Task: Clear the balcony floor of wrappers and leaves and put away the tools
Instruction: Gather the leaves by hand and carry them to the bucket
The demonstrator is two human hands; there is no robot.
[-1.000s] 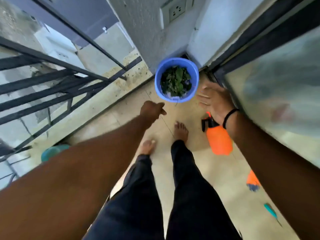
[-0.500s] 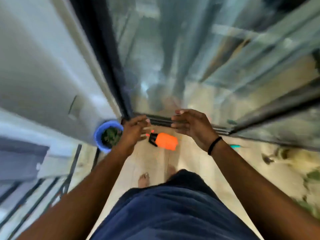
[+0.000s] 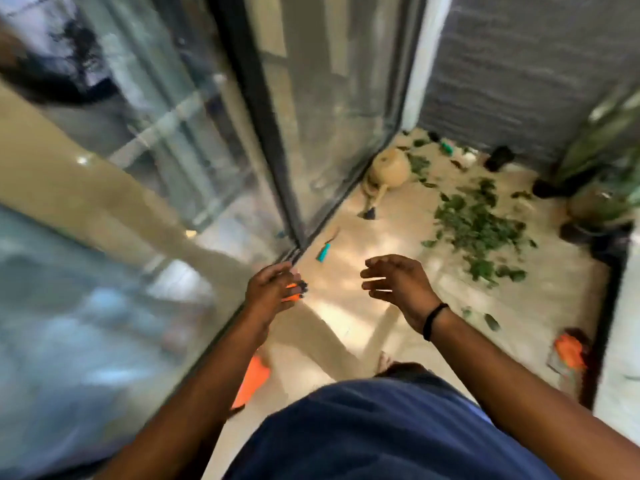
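1. Glass sliding door [image 3: 322,109] w/ dark frame fills the left & top; heavy motion blur, reflections only.
2. Balcony floor [image 3: 391,237], pale tile, runs from the door track to the grey wall [image 3: 519,71] at the far end.
3. Pile of green leaves [image 3: 479,223] spread on the floor right of centre, well apart from both hands; a few strays nearer the right forearm.
4. Potted plants [image 3: 602,174] along the far right edge, next to the leaves.
5. Tan round pot [image 3: 388,168] on the floor by the door track, far end.
6. Orange wrapper [image 3: 568,351] on the floor at the right edge; another orange item [image 3: 254,375] by the door, below the left forearm, too blurred to name.
7. Left hand [image 3: 272,292] raised mid-air, fingers loosely curled, holding nothing; an orange & black item shows just behind it, not gripped.
8. Right hand [image 3: 398,282] raised mid-air, fingers spread & relaxed, holding nothing; black band at the wrist.
9. Small teal tool [image 3: 323,252] on the floor just beside the door track, beyond & between the hands.
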